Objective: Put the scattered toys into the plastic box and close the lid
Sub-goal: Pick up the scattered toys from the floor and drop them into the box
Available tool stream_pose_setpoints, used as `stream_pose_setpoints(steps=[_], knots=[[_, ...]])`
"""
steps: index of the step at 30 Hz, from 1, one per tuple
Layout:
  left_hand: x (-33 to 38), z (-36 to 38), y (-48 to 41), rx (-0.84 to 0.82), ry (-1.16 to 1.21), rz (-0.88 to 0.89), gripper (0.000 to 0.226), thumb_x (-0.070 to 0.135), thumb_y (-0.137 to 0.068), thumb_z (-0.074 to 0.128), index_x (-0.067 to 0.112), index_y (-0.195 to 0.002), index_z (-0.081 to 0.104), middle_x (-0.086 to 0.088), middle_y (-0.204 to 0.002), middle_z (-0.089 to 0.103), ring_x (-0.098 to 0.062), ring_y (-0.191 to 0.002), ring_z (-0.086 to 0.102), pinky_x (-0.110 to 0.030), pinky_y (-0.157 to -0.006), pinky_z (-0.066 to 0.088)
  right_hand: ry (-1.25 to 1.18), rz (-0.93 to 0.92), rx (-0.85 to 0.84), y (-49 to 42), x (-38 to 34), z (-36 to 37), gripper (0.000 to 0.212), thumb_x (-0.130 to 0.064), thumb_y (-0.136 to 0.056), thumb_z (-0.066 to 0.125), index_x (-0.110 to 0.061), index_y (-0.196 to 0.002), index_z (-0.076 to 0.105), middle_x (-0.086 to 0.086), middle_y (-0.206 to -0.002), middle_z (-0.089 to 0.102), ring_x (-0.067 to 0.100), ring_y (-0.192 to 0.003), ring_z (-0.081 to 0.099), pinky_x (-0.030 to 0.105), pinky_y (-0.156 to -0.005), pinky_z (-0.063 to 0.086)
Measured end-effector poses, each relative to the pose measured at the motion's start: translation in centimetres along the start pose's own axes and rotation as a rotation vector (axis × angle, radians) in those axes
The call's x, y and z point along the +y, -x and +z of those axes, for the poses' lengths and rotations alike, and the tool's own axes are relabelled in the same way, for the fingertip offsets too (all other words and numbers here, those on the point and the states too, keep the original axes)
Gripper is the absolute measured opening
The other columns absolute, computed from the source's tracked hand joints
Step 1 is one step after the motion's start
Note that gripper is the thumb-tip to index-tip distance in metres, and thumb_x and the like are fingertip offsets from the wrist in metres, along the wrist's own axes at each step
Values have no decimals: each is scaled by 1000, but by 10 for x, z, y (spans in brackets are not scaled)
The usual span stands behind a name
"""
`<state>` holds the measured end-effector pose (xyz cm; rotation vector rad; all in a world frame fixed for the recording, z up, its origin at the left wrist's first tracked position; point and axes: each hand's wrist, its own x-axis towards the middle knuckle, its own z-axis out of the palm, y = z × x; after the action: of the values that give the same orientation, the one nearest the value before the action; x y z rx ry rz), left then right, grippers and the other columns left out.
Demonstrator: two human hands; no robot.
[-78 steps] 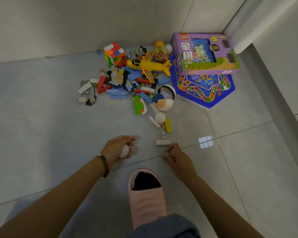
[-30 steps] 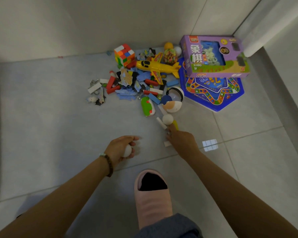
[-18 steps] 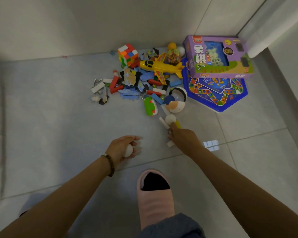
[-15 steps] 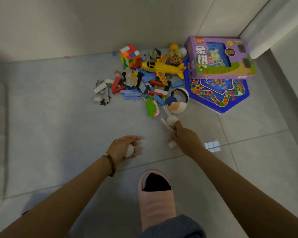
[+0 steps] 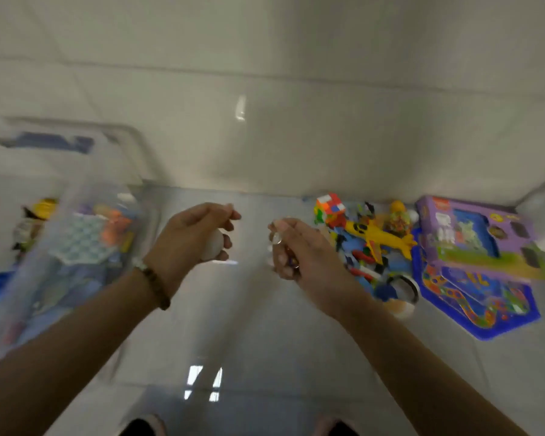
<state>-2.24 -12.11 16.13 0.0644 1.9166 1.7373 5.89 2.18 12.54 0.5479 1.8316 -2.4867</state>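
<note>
Left hand (image 5: 195, 237), cupping a white ball (image 5: 213, 248), and right hand (image 5: 299, 250), clutching small pieces (image 5: 277, 243) (probably blocks; blurred), are lifting off the floor (image 5: 265, 325) toward the plastic box (image 5: 54, 221) at frame left.

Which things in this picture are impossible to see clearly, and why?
All in the head view:
Right hand: its curled fingers hide most of the small toys it holds.
Plastic box: motion blur smears the toys inside.
White ball: left hand covers part.
Slipper: the bottom edge cuts it off.
</note>
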Motion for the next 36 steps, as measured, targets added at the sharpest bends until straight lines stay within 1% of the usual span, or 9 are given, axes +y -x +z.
stream_pose_setpoints(steps=[5, 10, 15, 18, 21, 24, 27, 31, 36], knots=[[68, -140, 10, 298, -64, 136, 20, 16, -93, 51, 14, -77, 63, -3, -73, 54, -3, -42, 54, -14, -41, 46, -62, 97, -337, -64, -47, 139, 22, -21, -97, 45, -14, -78, 53, -5, -49, 45, 7, -41, 35, 17, -42, 27], [25, -253, 4, 539, -76, -32, 19, 16, -96, 48, 9, -86, 62, -9, -79, 55, 1, -35, 52, -13, -37, 45, 10, 345, -464, -106, -33, 268, 32, -22, -98, 45, -14, -68, 46, -3, -48, 43, 4, -35, 35, 13, -33, 24], [-27, -303, 1, 623, -17, -177, 35, 22, -96, 49, 0, -122, 55, -17, -113, 57, -24, -75, 54, -19, -47, 49, 76, 558, -422, -138, 0, 327, 22, -16, -98, 44, -10, -78, 48, 6, -66, 47, 12, -54, 44, 17, -38, 38], [-29, -316, 2, 548, -12, -222, 42, 24, -99, 39, 4, -136, 42, -15, -144, 40, -33, -121, 45, -31, -85, 43, 163, 642, -448, -153, 12, 345, 17, -22, -96, 47, -8, -89, 54, 12, -88, 57, 22, -79, 57, 34, -66, 52], [-38, -333, -2, 521, -77, -241, 52, 36, -98, 38, 11, -144, 31, -6, -154, 23, -25, -142, 23, -40, -114, 24, 289, 631, -439, -162, 18, 353, 46, -28, -88, 56, -8, -128, 48, 15, -141, 40, 37, -127, 40, 56, -101, 40], [-39, -333, 4, 510, -211, -246, 60, 45, -95, 40, 16, -146, 27, 0, -153, 25, -21, -138, 29, -39, -113, 26, 259, 570, -427, -165, 11, 345, 45, -21, -96, 46, -10, -139, 37, 14, -148, 33, 32, -128, 39, 29, -94, 45], [-27, -316, 3, 428, -287, -110, 52, 37, -96, 43, 14, -142, 35, 1, -140, 41, -8, -113, 39, -21, -94, 30, 181, 482, -420, -167, -8, 307, 40, -28, -98, 43, -15, -135, 43, 7, -141, 42, 25, -122, 47, 34, -96, 42], [4, -273, 2, 353, -263, 73, 58, 46, -89, 54, 22, -139, 39, 3, -137, 47, -9, -116, 47, -12, -89, 40, 147, 323, -340, -143, -47, 204, 30, -31, -94, 42, -20, -118, 56, -1, -122, 58, 16, -107, 58, 32, -91, 47], [34, -163, -2, 172, -422, 326, 72, 75, -70, 52, 37, -131, 44, 14, -136, 45, -3, -123, 41, -24, -104, 32, 156, 281, -15, -59, -59, 20, 78, -55, -56, 78, -23, -123, 54, -6, -129, 57, 12, -111, 59, 31, -87, 55]])
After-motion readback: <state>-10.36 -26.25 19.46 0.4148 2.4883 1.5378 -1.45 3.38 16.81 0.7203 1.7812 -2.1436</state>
